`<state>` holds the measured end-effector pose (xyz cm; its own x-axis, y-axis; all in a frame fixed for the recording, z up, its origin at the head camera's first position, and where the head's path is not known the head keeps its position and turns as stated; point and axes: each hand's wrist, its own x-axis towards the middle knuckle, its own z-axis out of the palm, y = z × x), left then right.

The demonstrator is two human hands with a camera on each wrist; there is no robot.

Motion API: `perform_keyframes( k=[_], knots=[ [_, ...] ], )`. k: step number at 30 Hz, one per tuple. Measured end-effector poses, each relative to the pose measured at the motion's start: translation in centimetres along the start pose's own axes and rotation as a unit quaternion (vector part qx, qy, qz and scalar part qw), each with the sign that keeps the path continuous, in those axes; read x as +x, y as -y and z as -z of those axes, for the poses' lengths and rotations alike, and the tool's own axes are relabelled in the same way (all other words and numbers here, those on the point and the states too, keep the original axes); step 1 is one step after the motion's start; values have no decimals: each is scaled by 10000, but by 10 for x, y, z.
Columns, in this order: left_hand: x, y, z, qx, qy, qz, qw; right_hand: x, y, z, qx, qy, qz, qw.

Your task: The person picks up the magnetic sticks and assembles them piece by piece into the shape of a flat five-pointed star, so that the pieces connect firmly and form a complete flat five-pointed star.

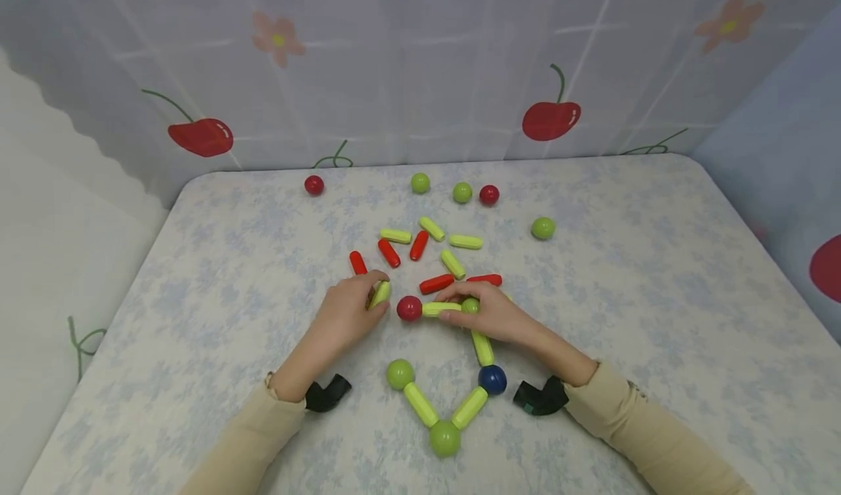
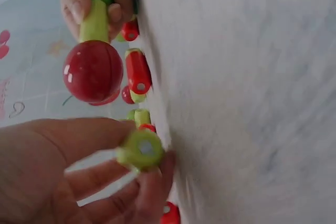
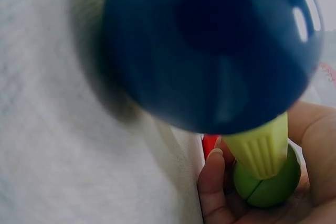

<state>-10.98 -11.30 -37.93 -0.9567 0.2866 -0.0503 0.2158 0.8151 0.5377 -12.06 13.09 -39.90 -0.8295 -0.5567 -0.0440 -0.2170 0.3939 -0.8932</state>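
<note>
My left hand [image 1: 348, 309] pinches a loose yellow-green building rod [image 1: 380, 293] between thumb and fingers; a pale round disc shows in the rod's end [image 2: 144, 148] in the left wrist view. My right hand [image 1: 491, 311] grips a joined chain where a green ball [image 1: 470, 306] meets a yellow-green rod [image 1: 435, 309]. At that rod's free end sits a red ball [image 1: 409, 309], just right of the left hand. From the gripped ball the chain runs through another rod [image 1: 482, 350] to a blue ball [image 1: 492, 380], then by rods to a green ball [image 1: 444, 439] and another green ball [image 1: 400, 374].
Beyond the hands lie several loose red rods [image 1: 436, 284] and yellow-green rods [image 1: 466, 242]. Farther back are loose green balls [image 1: 543, 228] and red balls [image 1: 315, 185]. A patterned cloth covers the table [image 1: 217, 276]; a printed curtain [image 1: 407, 79] hangs behind its far edge.
</note>
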Motion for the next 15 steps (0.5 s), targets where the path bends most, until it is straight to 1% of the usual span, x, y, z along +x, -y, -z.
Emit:
perform_keyframes(
  k=[1, 2, 3, 4, 5, 6, 7, 9, 10, 11, 12, 13, 14, 15],
  knots=[
    [-2, 2, 0, -408, 17, 51, 9992, 0, 0, 0, 23, -30, -29, 10000],
    [-4, 3, 0, -848, 75, 85, 9963, 0, 0, 0, 52, -58, -59, 10000],
    [-6, 4, 0, -1363, 195, 175, 9903, 0, -1, 1, 103, -76, -105, 9999],
    [-8, 5, 0, -1873, 323, 285, 9814, 1, -1, 1, 157, -93, -141, 9997],
    [-10, 5, -1, -2396, 459, 418, 9689, 0, 0, 2, 235, -101, -176, 9995],
    [-11, 6, -3, -2869, 584, 538, 9547, 1, 0, 2, 302, -115, -199, 9993],
    [-13, 6, -4, -3285, 681, 642, 9399, 0, 1, 3, 386, -126, -231, 9989],
    [-14, 6, -8, -3966, 855, 787, 9106, -2, 11, 5, 541, -138, -322, 9979],
    [-14, 6, -10, -4168, 913, 798, 9009, -3, 16, 5, 604, -145, -345, 9975],
    [-15, 6, -13, -4325, 982, 807, 8926, -3, 17, 6, 660, -158, -390, 9969],
    [-15, 5, -14, -4399, 1040, 813, 8883, -3, 17, 5, 696, -167, -415, 9966],
    [-16, 5, -16, -4435, 1103, 818, 8857, -3, 17, 5, 751, -171, -441, 9961],
    [-17, 4, -17, -4445, 1170, 819, 8843, -3, 17, 5, 785, -177, -455, 9957],
    [-18, 4, -18, -4417, 1229, 828, 8849, -1, 11, 4, 815, -184, -441, 9955]
  ],
)
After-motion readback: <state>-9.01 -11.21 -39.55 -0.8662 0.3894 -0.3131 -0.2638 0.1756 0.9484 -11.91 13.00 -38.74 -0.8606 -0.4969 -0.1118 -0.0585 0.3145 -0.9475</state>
